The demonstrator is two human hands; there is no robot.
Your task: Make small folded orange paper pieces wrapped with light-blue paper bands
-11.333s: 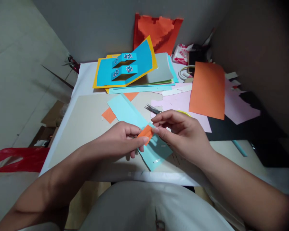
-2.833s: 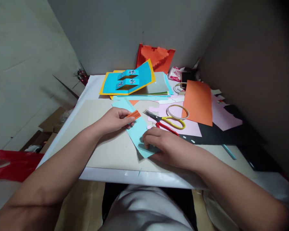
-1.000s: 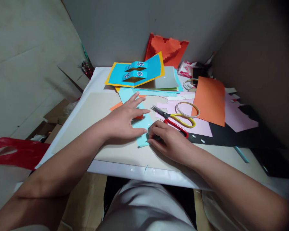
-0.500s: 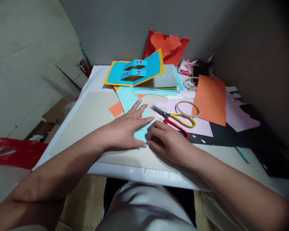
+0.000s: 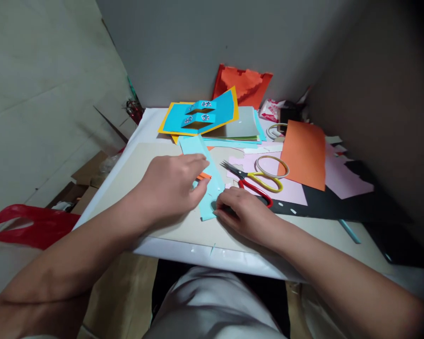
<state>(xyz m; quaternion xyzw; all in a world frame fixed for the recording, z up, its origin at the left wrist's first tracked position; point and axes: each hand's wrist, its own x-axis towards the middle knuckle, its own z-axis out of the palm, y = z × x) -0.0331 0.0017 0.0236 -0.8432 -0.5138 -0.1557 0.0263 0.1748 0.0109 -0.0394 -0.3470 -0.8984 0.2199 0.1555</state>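
Observation:
A light blue paper strip point(image 5: 208, 200) lies slanting across the grey-beige board. Over its left side is my left hand point(image 5: 175, 181), fingers bent together and thumb held apart from them. A bit of orange paper point(image 5: 204, 176) shows in the gap between that thumb and the fingers. My right hand point(image 5: 245, 214) rests at the strip's lower right edge, curled, with thumb and forefinger closed in a pinch; what the fingertips hold is hidden. Just beyond it lie scissors point(image 5: 243, 175) with one red and one yellow handle, blades pointing left.
A blue-and-yellow pop-up card point(image 5: 169, 120) stands open on stacked paper. To the right are a tape roll point(image 5: 286, 170), orange paper point(image 5: 304, 153), pink paper point(image 5: 293, 190) and black paper point(image 5: 321, 210). A red plastic bag point(image 5: 38, 228) sits left of the table.
My left hand has lifted off the strip and drawn left, its spread fingers now bent together. My right hand stays at the strip's edge. The view has tilted slightly.

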